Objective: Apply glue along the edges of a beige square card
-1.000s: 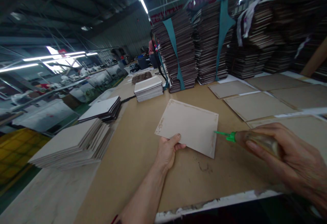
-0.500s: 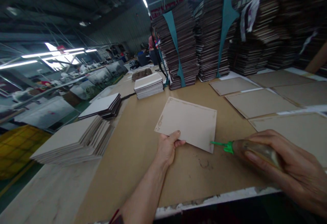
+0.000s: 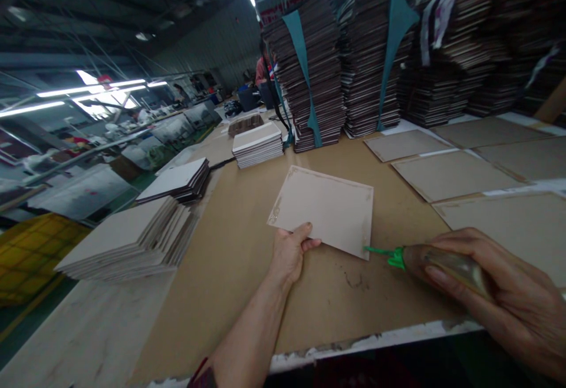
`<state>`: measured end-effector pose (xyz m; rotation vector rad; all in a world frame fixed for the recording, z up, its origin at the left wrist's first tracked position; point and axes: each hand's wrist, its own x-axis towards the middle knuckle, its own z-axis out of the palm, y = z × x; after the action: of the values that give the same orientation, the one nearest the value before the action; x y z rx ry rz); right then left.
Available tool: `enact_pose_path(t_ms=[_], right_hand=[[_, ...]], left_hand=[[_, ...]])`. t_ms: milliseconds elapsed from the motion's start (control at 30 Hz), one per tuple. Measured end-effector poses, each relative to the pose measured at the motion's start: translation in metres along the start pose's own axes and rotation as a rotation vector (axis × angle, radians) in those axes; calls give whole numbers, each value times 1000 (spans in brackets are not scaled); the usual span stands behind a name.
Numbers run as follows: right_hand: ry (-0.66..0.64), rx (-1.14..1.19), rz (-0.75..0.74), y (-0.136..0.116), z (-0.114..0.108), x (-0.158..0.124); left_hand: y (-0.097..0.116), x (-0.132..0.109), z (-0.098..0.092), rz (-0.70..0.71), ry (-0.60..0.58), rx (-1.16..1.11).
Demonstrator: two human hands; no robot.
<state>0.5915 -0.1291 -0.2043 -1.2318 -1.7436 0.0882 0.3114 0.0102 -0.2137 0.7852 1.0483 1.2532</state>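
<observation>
My left hand (image 3: 289,252) grips a light grey-beige board (image 3: 325,208) by its near edge, thumb on top and fingers beneath. Shiny glue-like marks run along the board's left, far and right edges. My right hand (image 3: 490,282) is wrapped round a glue bottle (image 3: 442,264), brownish and squeezable, with a green nozzle. The nozzle's thin tip points left and meets the board's near right corner, or hovers just over it; I cannot tell which. Brown sheeting (image 3: 230,282) covers the table below the board.
Several boards with marked edges (image 3: 455,173) lie flat at the right. On the left are a stack of grey boards (image 3: 128,240) and a smaller white-topped stack (image 3: 177,178). Another stack (image 3: 257,145) stands farther back, before tall dark stacks (image 3: 309,75). A person (image 3: 262,72) is in the distance.
The board's right side has risen slightly in view. The nozzle tip remains by the near right corner, and both hands keep their holds.
</observation>
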Motion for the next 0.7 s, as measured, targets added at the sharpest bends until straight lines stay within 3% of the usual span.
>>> enact_pose_path(t_ms=[133,267,400,533,700], right_hand=[[-54,18,-1,2,0,-2],[1,-1,-8,1,-1,0],[-45,25,20,-1,0,1],[7,17,42,-1,3,0],[-17,61,59,-2,4,0]], left_hand=[[1,0,0,-1,5,0],[0,1,0,2,5,-3],[0,1,0,8,12,-7],[0,0,0,4,4,-7],[1,1,0,-2,4,-4]])
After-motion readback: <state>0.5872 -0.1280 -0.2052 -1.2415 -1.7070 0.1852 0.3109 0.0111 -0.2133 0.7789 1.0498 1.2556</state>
